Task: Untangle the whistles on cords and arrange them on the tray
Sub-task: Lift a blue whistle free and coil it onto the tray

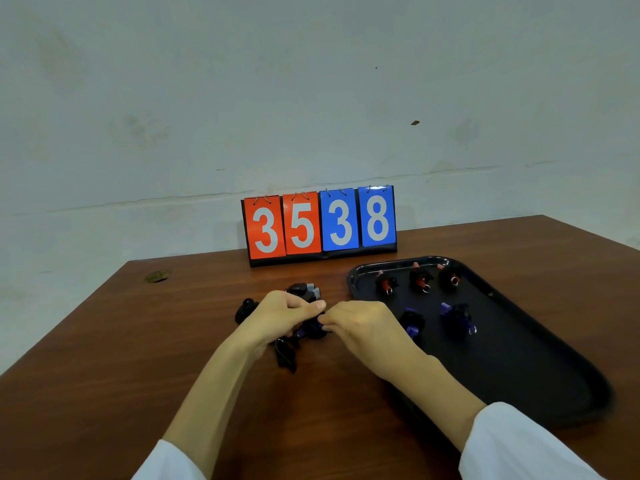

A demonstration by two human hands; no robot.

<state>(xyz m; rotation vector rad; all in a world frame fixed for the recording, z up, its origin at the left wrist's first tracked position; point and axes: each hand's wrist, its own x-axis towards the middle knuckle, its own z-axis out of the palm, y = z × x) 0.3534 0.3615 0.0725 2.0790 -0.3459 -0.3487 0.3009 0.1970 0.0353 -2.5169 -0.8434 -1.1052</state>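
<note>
Near the middle of the surface (pixel 207 393), a black cord coil (pixel 245 309) is left lying just left of the hands, presumably as part of what is not yet sorted. The left hand (pixel 282 315) is curled round a bundle (pixel 310 330), a purple whistle wrapped in black cord, so that it is steadied above the surface. A loose cord end (pixel 285 356) hangs down from it towards the near edge. Behind the hands, a grey-and-black pile (pixel 304 292) of whistles is left waiting. The right hand (pixel 363 329) pinches the same bundle with thumb and fingertip opposite the left, seemingly so that the cord can be picked apart or wound tight between the two; which cannot be told. A scoreboard (pixel 320 226) is stood at the far edge. On the right side the tray (pixel 502 368) is laid close to the hands, keeping each transfer short. Three red whistles (pixel 420 279) are set in a far row and two purple whistles (pixel 457 318) in a nearer row, grouped by colour, with a gap at the left of the purple row likely meant for the bundle
</note>
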